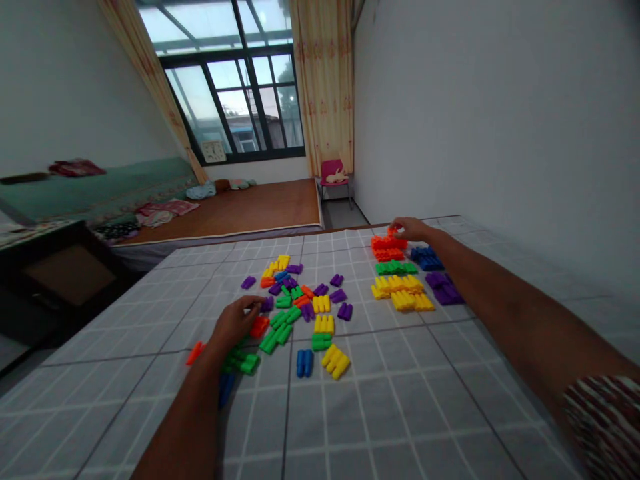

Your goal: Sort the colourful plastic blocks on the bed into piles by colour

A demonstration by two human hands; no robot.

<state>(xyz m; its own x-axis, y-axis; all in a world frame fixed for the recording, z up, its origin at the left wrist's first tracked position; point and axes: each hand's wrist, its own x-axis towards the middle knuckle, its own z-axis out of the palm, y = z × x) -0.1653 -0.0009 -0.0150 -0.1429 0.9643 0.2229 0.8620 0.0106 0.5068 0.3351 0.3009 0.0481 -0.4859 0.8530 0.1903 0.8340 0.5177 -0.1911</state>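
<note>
My right hand (409, 229) reaches to the far right of the table. Its fingers pinch an orange toy block (393, 232) on top of the pile of orange blocks (388, 253). My left hand (237, 323) is at the left edge of the scattered blocks, fingertips closed on a purple toy block (267, 305). An orange block (259, 327) lies just beside that hand. Green blocks (245, 362) and a blue block (226, 388) are partly hidden by my left forearm. Joined green blocks (280, 329) lie to its right.
Sorted by colour at the right are green (396, 268), yellow (404, 291), blue (425, 258) and purple blocks (444, 288). Mixed loose blocks cover the middle, with a blue block (305, 363) and yellow block (335, 361) nearest me. A checked cloth (380, 413) covers the table. A wall (500, 133) rises at right.
</note>
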